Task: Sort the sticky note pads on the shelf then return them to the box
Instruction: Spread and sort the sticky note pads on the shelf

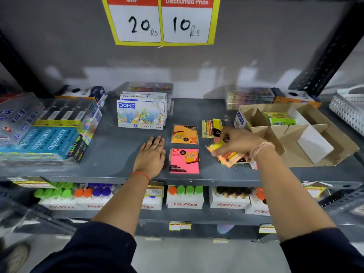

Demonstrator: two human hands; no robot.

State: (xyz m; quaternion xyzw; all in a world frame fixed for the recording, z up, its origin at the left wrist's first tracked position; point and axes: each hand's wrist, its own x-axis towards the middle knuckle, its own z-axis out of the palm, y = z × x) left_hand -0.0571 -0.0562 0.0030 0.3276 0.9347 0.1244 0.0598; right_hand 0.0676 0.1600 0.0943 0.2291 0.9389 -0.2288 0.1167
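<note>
On the grey metal shelf (pixel 122 154), items listed by position from the pink pad (pixel 184 160).

Left hand (pixel 151 154): lies flat, palm down, fingers loosely spread, grasping nothing; just left of the pink pad, a red thread at the wrist.

Right hand (pixel 235 141): to the right of the pink pad, fingers curled down over a loose heap of pads (pixel 229 157); whether it actually grips one cannot be told, the area being blurred. Pale thread band at the wrist.

Pink pad: square, flat, glossy film wrap, fluorescent pink with a black round logo and an orange-yellow corner panel; lies face up near the shelf's front edge.

Orange pad (pixel 184 134): same square format and wrap, directly behind the pink pad, apart from it.

Yellow-and-black pad packs (pixel 211 128): behind and to the right, slightly overlapped.

Heap of pads: neon yellow, orange and pink, tilted and jumbled under the right hand.

Cardboard box (pixel 307 154): further right, brown corrugated, open-topped, flaps folded out, with card dividers; green packs (pixel 278 118) sit in a rear compartment.

Oil pastel boxes (pixel 140 115): behind and to the left, upright printed card cartons in a row.
</note>
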